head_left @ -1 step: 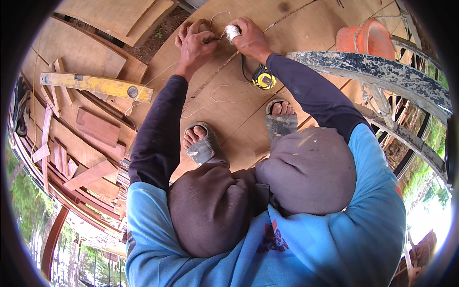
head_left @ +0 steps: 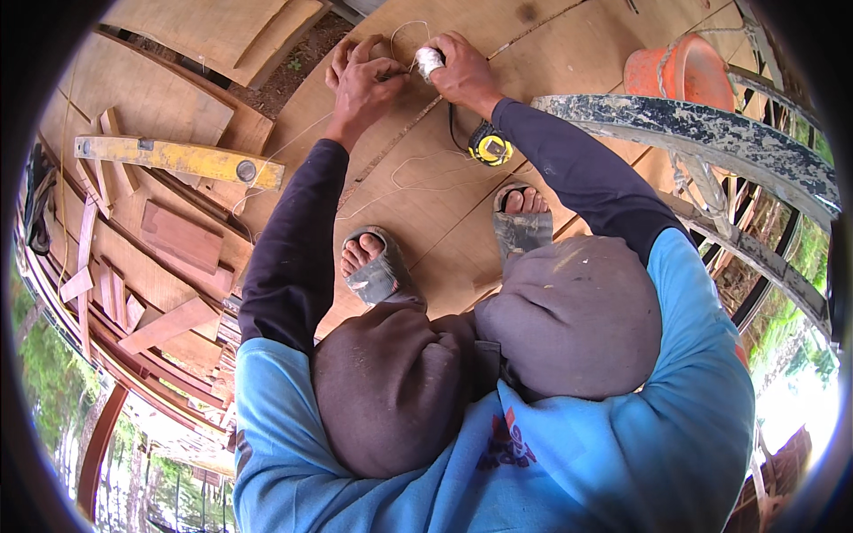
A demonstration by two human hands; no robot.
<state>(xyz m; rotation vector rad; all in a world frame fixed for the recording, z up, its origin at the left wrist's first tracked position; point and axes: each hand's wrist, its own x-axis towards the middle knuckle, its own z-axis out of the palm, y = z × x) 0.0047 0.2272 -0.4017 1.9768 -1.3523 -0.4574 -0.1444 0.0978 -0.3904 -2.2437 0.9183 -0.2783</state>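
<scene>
I crouch on plywood boards (head_left: 426, 222), both arms reaching forward. My left hand (head_left: 364, 84) is at the far part of the boards, fingers bent, thumb and forefinger closed on a thin pale string (head_left: 410, 25). Beside it, my right hand (head_left: 464, 78) is wrapped round a white spool (head_left: 428, 62) of string, which loops between the hands and trails loosely over the boards. A yellow and black tape measure (head_left: 490, 149) lies just below my right hand, above my right sandalled foot.
A yellow spirit level (head_left: 195, 162) and scattered wood offcuts (head_left: 182, 233) lie to my left, with stacked sheets (head_left: 151, 80) beyond. At right, a paint-spattered metal ladder-like frame (head_left: 684, 133) stands close by an orange bucket (head_left: 657, 71) with rope. Trees show at the rim.
</scene>
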